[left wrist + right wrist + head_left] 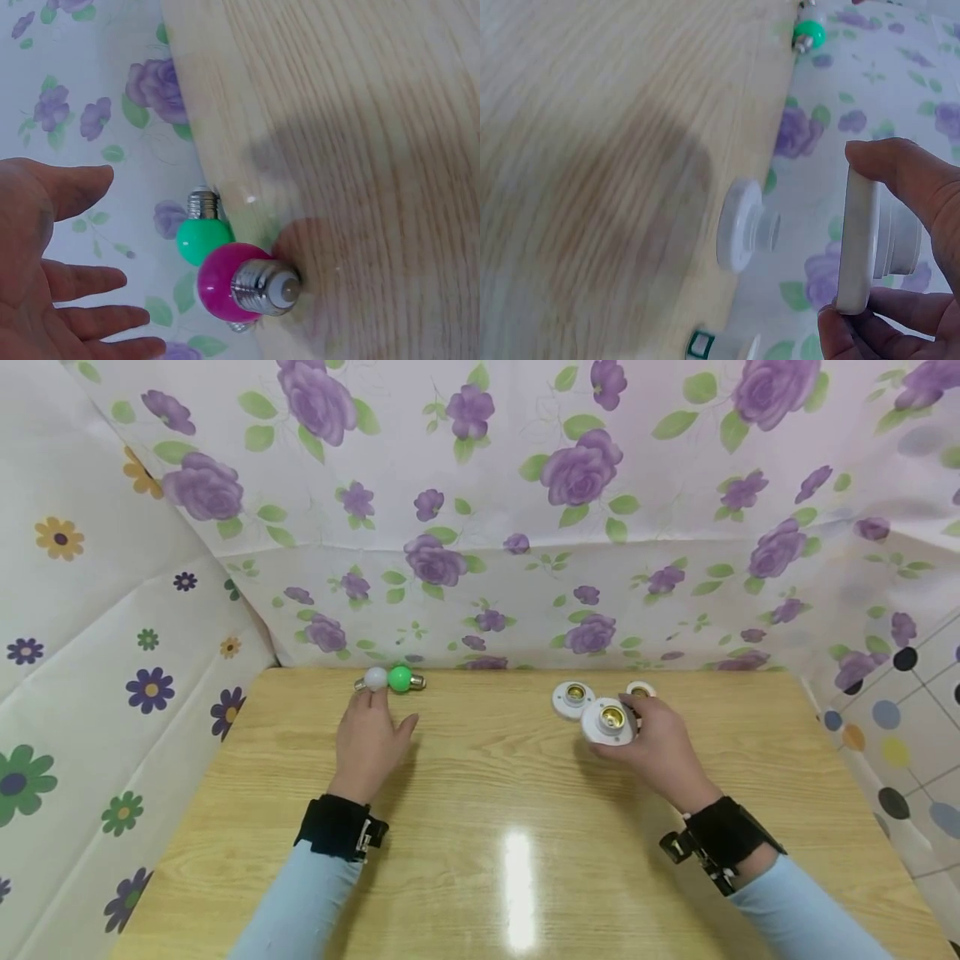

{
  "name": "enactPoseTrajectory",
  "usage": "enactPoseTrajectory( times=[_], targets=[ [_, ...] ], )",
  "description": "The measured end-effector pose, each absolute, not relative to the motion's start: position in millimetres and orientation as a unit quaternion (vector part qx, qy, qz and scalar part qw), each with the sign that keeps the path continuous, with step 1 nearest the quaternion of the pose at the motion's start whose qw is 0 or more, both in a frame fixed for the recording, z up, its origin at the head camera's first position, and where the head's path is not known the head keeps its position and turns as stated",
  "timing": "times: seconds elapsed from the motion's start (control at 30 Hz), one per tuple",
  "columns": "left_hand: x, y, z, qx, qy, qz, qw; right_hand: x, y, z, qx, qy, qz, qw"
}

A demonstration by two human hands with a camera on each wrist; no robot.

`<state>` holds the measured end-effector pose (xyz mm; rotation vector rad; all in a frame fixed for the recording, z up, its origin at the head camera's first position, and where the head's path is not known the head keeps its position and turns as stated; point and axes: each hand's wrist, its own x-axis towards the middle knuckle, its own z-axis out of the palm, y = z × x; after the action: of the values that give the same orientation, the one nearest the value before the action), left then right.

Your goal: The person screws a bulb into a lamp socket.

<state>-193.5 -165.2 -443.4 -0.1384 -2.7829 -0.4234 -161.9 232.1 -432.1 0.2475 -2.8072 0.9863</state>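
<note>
My right hand (663, 745) grips a round white lamp holder (609, 723) by its rim, brass socket facing up. In the right wrist view, thumb and fingers pinch opposite edges of this lamp holder (857, 244). A second white lamp holder (567, 702) lies just left of it, and a third (647, 688) sits partly behind the hand. My left hand (369, 743) reaches to the bulbs with fingers extended. A pale bulb (376, 678) and a green bulb (400, 678) lie there. The left wrist view also shows a magenta bulb (225, 281), hidden in the head view.
Both hands are over a wooden table (480, 793). Along its back edge stands a flowered cloth (480, 527). More patterned cloth (97, 693) hangs at the left side, and a dotted one (892, 735) at the right.
</note>
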Motion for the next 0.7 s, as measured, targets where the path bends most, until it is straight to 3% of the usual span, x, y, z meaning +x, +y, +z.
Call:
enactPoseTrajectory(
  times=[0.7],
  targets=[
    [-204, -170, -458, 0.023, -0.985, -0.163, 0.058, -153, 199, -440, 0.12, -0.938, 0.323, 0.042]
  ],
)
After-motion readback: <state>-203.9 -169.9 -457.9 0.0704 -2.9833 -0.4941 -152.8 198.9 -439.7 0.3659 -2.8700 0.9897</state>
